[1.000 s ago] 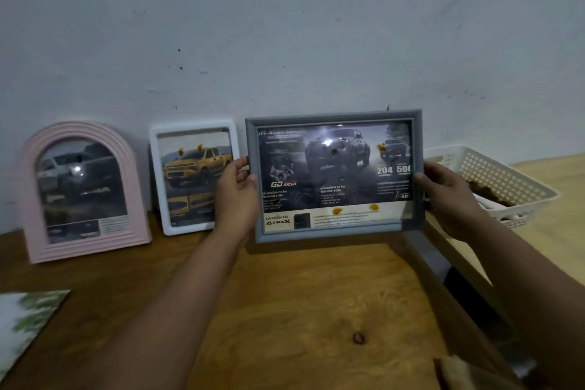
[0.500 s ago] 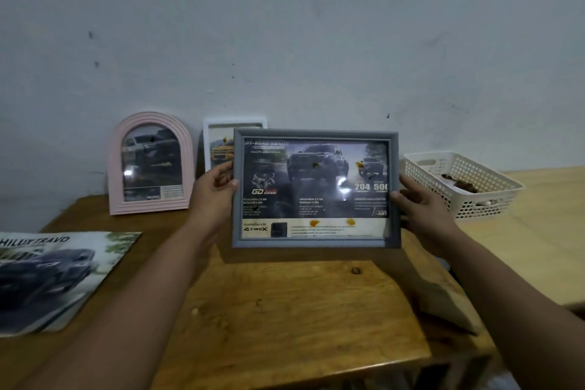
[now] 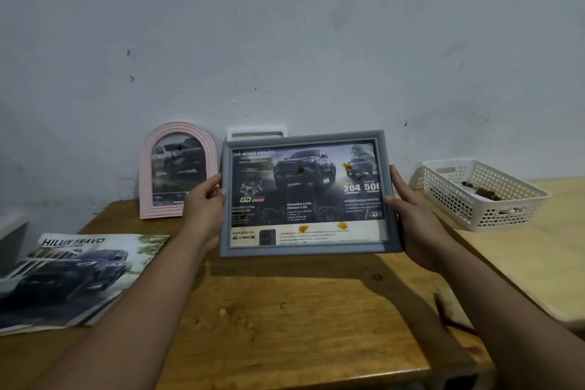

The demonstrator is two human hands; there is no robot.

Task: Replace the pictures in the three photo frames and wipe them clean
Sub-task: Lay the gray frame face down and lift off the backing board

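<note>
Head: L hand (image 3: pixel 204 209) + R hand (image 3: pixel 411 218) grip grey frame (image 3: pixel 308 248).

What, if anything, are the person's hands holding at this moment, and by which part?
Both hands hold the grey photo frame above the table: the left hand grips its left edge, the right hand its right edge.

Wooden table (image 3: pixel 285 326); pink arched frame (image 3: pixel 148 184), white frame (image 3: pixel 257 133), truck brochure (image 3: pixel 76 272); paler table (image 3: pixel 538 256), white basket (image 3: pixel 484 209)
</note>
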